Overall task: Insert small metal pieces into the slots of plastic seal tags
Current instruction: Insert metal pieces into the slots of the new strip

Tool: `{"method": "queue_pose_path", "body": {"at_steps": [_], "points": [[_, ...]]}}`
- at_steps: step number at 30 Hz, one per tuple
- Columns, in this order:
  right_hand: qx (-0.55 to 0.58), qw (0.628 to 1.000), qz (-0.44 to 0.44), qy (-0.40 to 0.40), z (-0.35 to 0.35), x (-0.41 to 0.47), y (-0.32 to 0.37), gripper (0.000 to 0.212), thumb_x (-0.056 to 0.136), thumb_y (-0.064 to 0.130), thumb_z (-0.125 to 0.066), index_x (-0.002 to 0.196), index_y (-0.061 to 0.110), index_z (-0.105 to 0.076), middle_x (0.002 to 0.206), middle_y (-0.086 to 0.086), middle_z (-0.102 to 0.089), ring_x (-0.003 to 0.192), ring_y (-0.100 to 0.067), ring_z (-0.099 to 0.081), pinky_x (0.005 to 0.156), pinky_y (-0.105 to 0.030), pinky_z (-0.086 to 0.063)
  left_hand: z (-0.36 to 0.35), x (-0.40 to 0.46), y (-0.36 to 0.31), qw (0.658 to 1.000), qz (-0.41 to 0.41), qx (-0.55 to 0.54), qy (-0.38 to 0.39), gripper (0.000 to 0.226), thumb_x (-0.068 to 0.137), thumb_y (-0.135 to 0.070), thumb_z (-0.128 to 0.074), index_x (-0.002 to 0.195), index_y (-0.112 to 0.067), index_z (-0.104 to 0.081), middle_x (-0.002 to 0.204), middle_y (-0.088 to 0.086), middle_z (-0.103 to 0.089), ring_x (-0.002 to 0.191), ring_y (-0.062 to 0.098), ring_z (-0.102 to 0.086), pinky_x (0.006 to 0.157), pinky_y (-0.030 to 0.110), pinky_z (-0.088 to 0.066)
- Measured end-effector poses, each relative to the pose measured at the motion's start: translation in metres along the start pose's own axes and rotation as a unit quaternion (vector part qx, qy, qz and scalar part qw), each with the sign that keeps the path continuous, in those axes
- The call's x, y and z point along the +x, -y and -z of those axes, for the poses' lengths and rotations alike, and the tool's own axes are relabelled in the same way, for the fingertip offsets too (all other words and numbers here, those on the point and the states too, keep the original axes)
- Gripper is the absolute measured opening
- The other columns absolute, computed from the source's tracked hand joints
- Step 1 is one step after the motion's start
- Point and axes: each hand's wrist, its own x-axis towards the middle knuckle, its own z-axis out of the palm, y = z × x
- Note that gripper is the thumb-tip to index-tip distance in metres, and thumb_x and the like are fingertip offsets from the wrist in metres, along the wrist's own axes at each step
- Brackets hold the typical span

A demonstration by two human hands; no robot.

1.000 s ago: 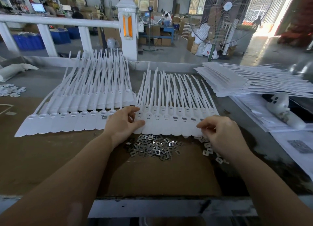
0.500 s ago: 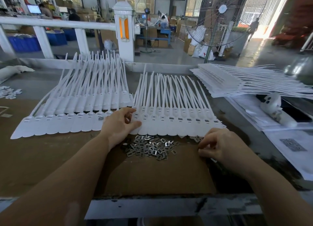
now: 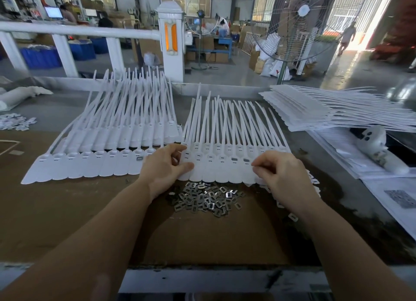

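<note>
At mid-frame the left hand [image 3: 165,165] pressed on the fanned seal tags [image 3: 221,163], apparently steadying them, while the right hand [image 3: 278,171] pinched its fingertips at a slot; the piece itself was hidden. Metal pieces [image 3: 206,198] lay heaped just below, within reach.

The right hand [image 3: 283,176] covers the right end of the middle tag row [image 3: 222,165], and its curled fingertips hide whether a metal piece sits between them. The left hand [image 3: 162,167] hides the gap between the two tag rows. The tag stack [image 3: 337,111] at the right is cut by the frame edge.
</note>
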Motion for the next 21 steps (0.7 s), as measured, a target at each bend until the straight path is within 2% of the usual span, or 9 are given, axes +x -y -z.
{"method": "queue_pose_path", "body": {"at_steps": [2,5,7,11,21], "points": [[-0.009,1.000,0.012,-0.016,-0.006,0.008,0.003,0.008,0.085,0.010,-0.064,0.086,0.013,-0.071,0.084,0.005,-0.065,0.077,-0.005,-0.059,0.069,-0.008,-0.042,0.001,-0.001,0.000,1.000,-0.001,-0.004,0.002,0.047,0.079,-0.031,-0.072,0.122,-0.021,-0.057,0.083,-0.013,-0.053,0.078,0.005,-0.051,0.079,0.027,-0.043],[-0.020,0.999,0.022,-0.030,-0.014,0.018,0.007,0.010,0.085,0.009,-0.064,0.090,0.011,-0.072,0.087,-0.001,-0.069,0.082,-0.013,-0.062,0.079,-0.022,-0.048,0.001,-0.001,0.000,1.000,-0.001,-0.010,0.008,0.047,0.079,-0.031,-0.072,0.123,-0.022,-0.056,0.084,-0.012,-0.052,0.078,0.005,-0.051,0.078,0.027,-0.043],[-0.026,0.999,0.018,-0.031,-0.021,0.025,0.008,0.011,0.086,0.009,-0.063,0.092,0.010,-0.072,0.090,-0.003,-0.071,0.085,-0.015,-0.064,0.082,-0.026,-0.050,0.001,-0.001,-0.001,1.000,0.000,-0.012,0.010,0.048,0.079,-0.031,-0.072,0.123,-0.022,-0.056,0.083,-0.012,-0.052,0.077,0.006,-0.051,0.080,0.029,-0.045],[-0.078,0.996,0.024,-0.031,-0.034,0.035,0.010,0.016,0.090,0.009,-0.057,0.096,0.009,-0.071,0.093,-0.006,-0.071,0.087,-0.020,-0.063,0.084,-0.029,-0.049,0.002,0.000,-0.001,1.000,0.006,-0.011,0.010,0.049,0.078,-0.031,-0.072,0.123,-0.021,-0.056,0.082,-0.012,-0.051,0.079,0.009,-0.051,0.084,0.034,-0.048],[-0.204,0.976,0.065,-0.028,-0.046,0.034,0.011,0.016,0.089,0.006,-0.052,0.094,0.009,-0.067,0.093,-0.005,-0.065,0.088,-0.021,-0.056,0.079,-0.032,-0.046,0.002,-0.001,0.001,1.000,0.002,-0.014,0.007,0.049,0.078,-0.033,-0.072,0.124,-0.023,-0.056,0.083,-0.014,-0.051,0.077,0.003,-0.050,0.076,0.025,-0.041]]}}
